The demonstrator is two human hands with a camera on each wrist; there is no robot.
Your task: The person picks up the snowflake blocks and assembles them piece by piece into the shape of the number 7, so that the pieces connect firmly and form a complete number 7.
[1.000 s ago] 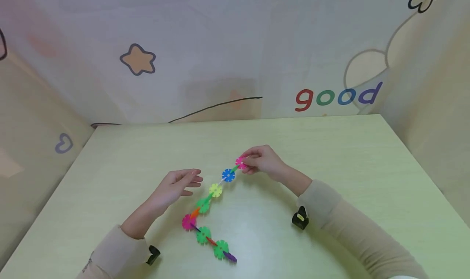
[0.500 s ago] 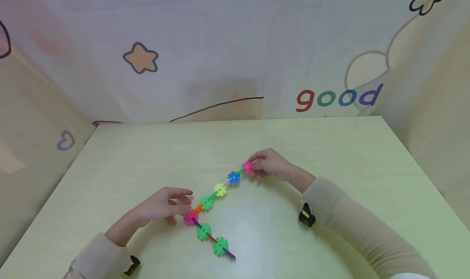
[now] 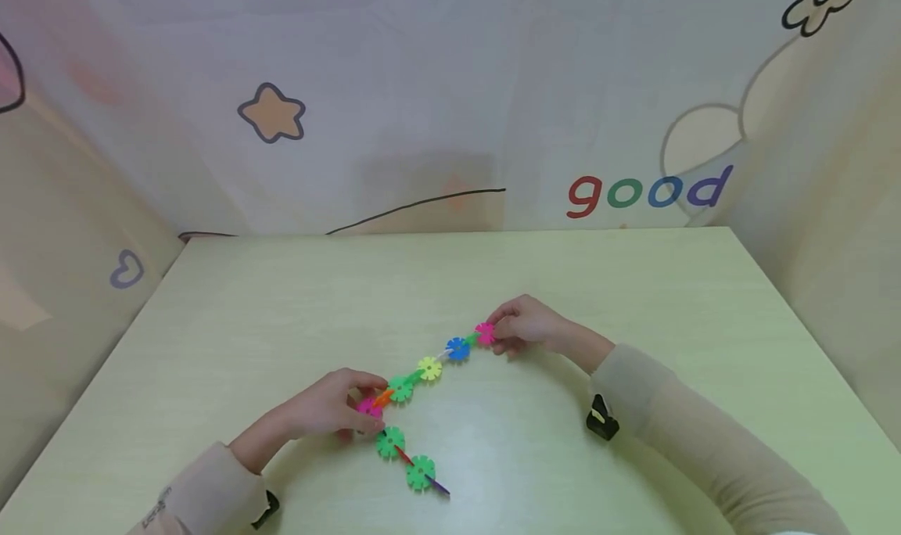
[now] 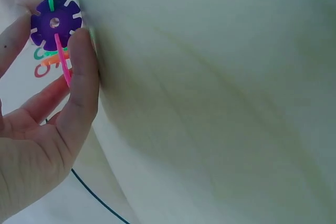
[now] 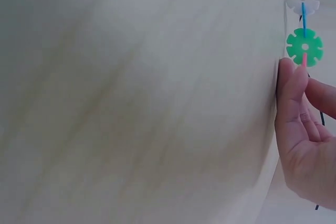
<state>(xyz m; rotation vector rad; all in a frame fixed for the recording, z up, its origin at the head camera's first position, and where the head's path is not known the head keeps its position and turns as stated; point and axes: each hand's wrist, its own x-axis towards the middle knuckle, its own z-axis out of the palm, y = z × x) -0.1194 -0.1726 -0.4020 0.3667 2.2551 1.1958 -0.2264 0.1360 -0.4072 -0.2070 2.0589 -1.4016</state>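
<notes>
A bent chain of interlocking plastic snowflake discs [image 3: 430, 369] runs diagonally across the table, its colours mixed. At its far end my right hand [image 3: 531, 324] pinches a pink disc [image 3: 485, 333]; the right wrist view shows that disc edge-on at the fingertips, with a green disc [image 5: 304, 47] joined beyond it. My left hand [image 3: 331, 403] curls its fingers and thumb about another pink disc [image 3: 369, 407] at the bend. A purple disc [image 4: 55, 23] slotted into that pink one shows by the left fingertips. Two green discs [image 3: 420, 472] and a purple one trail toward the front.
The pale wooden table [image 3: 633, 285] is walled at the back and sides by a printed curtain [image 3: 422, 89]. Black wrist straps [image 3: 601, 418] show beneath both sleeves.
My left hand has come down from above the table to the chain's bend and taken hold there. The right hand has drawn its end slightly right and nearer, straightening the upper stretch.
</notes>
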